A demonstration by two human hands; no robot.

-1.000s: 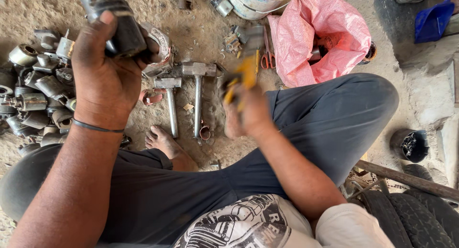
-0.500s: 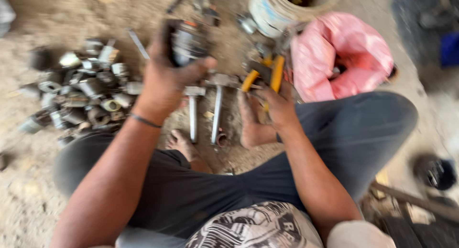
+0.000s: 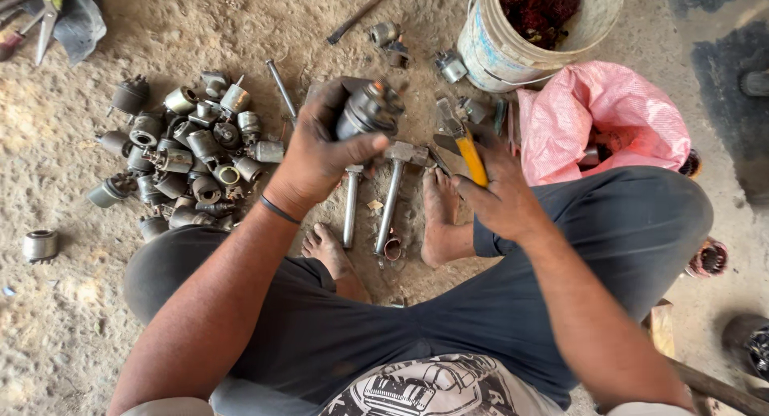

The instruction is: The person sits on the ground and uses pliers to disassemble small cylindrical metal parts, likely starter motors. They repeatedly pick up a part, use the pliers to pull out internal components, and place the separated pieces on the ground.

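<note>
Above the two hammers (image 3: 376, 195) on the dirt floor, left hand (image 3: 320, 155) stays clenched around a grey metal cylinder part (image 3: 370, 110), held lower than a second ago. Right hand (image 3: 501, 195), earlier blurred in motion, now steady, fingers wrapped round a yellow-handled tool (image 3: 467, 147) near the pink bag (image 3: 601, 119).

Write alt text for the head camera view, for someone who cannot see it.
A person sitting barefoot on dirt ground holds a grey cylindrical metal part in the left hand and yellow-handled pliers in the right hand. A pile of similar parts lies left; a white bucket and pink bag sit right.
</note>
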